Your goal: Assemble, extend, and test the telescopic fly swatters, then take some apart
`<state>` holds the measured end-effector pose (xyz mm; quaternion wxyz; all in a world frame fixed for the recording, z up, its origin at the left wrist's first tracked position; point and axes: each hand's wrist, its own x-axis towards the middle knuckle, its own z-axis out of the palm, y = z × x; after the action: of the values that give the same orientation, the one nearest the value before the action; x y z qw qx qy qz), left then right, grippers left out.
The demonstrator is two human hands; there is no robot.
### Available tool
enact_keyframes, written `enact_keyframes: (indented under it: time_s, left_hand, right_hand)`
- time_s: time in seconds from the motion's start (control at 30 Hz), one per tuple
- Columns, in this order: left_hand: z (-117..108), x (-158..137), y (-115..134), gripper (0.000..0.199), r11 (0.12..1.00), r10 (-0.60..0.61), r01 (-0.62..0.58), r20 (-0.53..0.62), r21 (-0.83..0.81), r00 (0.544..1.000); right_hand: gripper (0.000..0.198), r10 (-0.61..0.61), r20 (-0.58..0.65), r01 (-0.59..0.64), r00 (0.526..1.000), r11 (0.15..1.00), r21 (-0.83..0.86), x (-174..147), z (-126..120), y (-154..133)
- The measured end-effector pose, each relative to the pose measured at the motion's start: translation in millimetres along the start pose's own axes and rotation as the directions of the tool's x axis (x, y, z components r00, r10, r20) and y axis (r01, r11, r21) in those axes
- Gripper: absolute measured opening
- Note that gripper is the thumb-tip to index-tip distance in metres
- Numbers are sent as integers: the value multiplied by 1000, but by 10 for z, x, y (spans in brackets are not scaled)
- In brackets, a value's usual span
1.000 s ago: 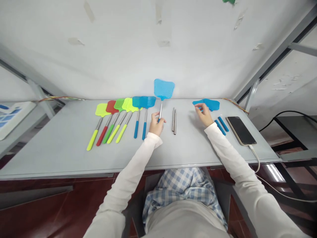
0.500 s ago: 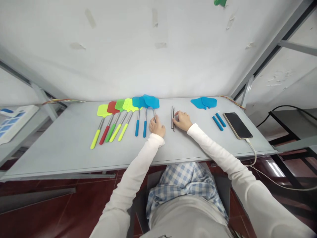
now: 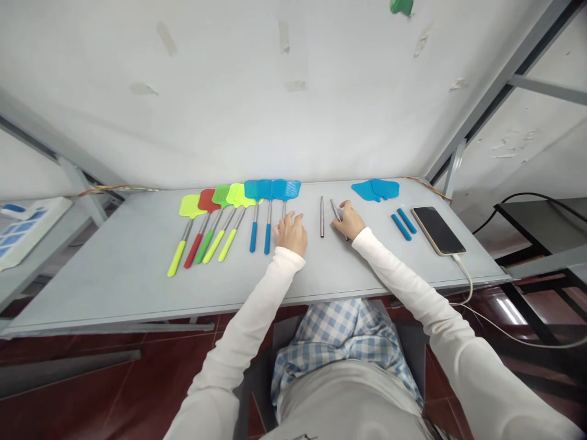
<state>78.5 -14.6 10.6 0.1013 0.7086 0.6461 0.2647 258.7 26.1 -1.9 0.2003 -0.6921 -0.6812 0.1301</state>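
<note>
My left hand (image 3: 292, 236) rests over the lower part of the rightmost blue fly swatter (image 3: 287, 190), fingers apart; its handle is hidden beneath. My right hand (image 3: 349, 220) is closed on a metal rod (image 3: 335, 209), which tilts on the table. Between my hands another metal rod (image 3: 321, 217) lies by itself. Two more blue fly swatters (image 3: 254, 237) lie just left of my left hand. Two loose blue swatter heads (image 3: 384, 188) overlap beyond my right hand, and two blue handles (image 3: 401, 227) lie to its right.
Several yellow, green and red fly swatters (image 3: 194, 247) lie in a row on the left of the grey table (image 3: 110, 275). A phone (image 3: 439, 230) with a white cable (image 3: 469, 278) lies at the right. The wall (image 3: 220, 110) rises behind the table.
My right hand has moved right with one rod, parting it from the other. The left hand's fingers have loosened and spread; the third blue swatter's head has shifted right.
</note>
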Motion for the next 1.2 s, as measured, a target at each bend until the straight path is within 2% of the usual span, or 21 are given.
enact_keyframes:
  time_s: [0.07, 0.17, 0.3, 0.37, 0.43, 0.5, 0.57, 0.63, 0.67, 0.73, 0.8, 0.83, 0.9, 1.0, 1.07, 1.2]
  left_hand:
    - [84, 9, 98, 37, 978, 61, -45, 69, -202, 996]
    - [254, 127, 231, 40, 877, 113, -30, 145, -480, 983]
    - [420, 354, 385, 45, 711, 34, 156, 255, -686, 966]
    - [453, 430, 452, 38, 605, 6, 270, 343, -749, 939]
    - [469, 469, 494, 27, 498, 7, 318, 370, -807, 929]
    - [480, 480, 495, 23, 407, -9, 325, 352, -853, 936]
    - [490, 476, 461, 28, 341, -37, 307, 313, -889, 949]
    - [502, 470, 409, 32, 281, -66, 288, 281, -915, 957]
    - [509, 469, 384, 32, 253, -84, 282, 270, -926, 959]
    - [524, 470, 343, 30, 190, -128, 279, 258, -941, 957]
    - [543, 475, 319, 26, 126, -173, 290, 267, -949, 948]
    - [553, 477, 311, 24, 100, -188, 299, 277, -949, 942]
    - [568, 477, 300, 22, 71, -213, 317, 296, -946, 931]
    - [572, 467, 290, 21, 54, -236, 325, 304, -944, 923]
    - [564, 460, 286, 20, 41, -239, 322, 304, -946, 922]
    - [546, 451, 286, 19, 7, -248, 319, 308, -948, 918]
  right_hand:
    - [39, -7, -13, 8, 1000, 994, 105, 6, -51, 57]
    - [40, -49, -24, 54, 998, 962, 267, -10, -150, 116]
    - [40, -174, -80, 192, 981, 877, 440, -69, -276, 119]
    - [40, -262, -96, 275, 960, 829, 486, -102, -328, 99]
    - [40, -350, -95, 348, 932, 790, 504, -131, -388, 103]
    - [37, -391, -102, 391, 915, 792, 469, -157, -467, 177]
    - [29, -351, -136, 377, 926, 867, 326, -185, -563, 344]
    - [25, -250, -207, 260, 946, 965, 22, -228, -657, 585]
    - [26, -194, -228, 163, 954, 976, -148, -257, -695, 716]
    - [26, -103, -205, 13, 973, 918, -397, -327, -740, 949]
    - [26, -49, -161, -41, 986, 859, -510, -402, -741, 1096]
    - [25, -56, -133, -21, 989, 855, -519, -434, -729, 1129]
    - [25, -156, -48, 119, 987, 890, -441, -482, -691, 1130]
    - [41, -357, 2, 348, 934, 909, -231, -504, -629, 1066]
    - [47, -372, -26, 359, 928, 911, -204, -488, -602, 1051]
    - [24, -259, -26, 243, 966, 933, -265, -415, -604, 1075]
